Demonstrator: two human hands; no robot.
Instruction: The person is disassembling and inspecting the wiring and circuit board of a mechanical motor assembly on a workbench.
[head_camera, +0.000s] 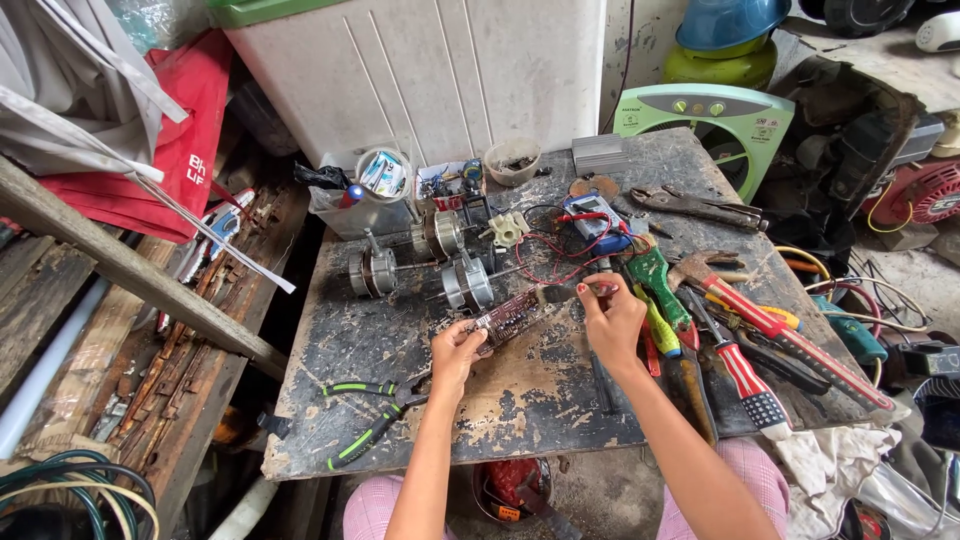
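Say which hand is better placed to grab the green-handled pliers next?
Left, probably. The left hand grips the circuit board's near end, just above the pliers. The right hand holds a brush further off.

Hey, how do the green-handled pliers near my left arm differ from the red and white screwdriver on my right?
The green-handled pliers have black and green grips spread open; the red and white screwdriver is one straight striped handle. The pliers lie alone on bare table; the screwdriver sits in a crowded heap of tools. Both lie flat, untouched by either hand.
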